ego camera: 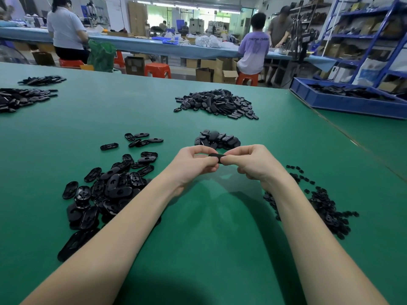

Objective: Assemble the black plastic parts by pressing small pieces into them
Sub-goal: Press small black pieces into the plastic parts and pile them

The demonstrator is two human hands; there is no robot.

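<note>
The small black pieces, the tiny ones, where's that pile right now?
In the head view, the pile of small pieces lies on the green table at the person's right, beside the right forearm, below and right of the right hand.

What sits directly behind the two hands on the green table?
A small pile of black parts lies just beyond the left hand and right hand. Its near edge is covered by the fingers and the held part.
</note>
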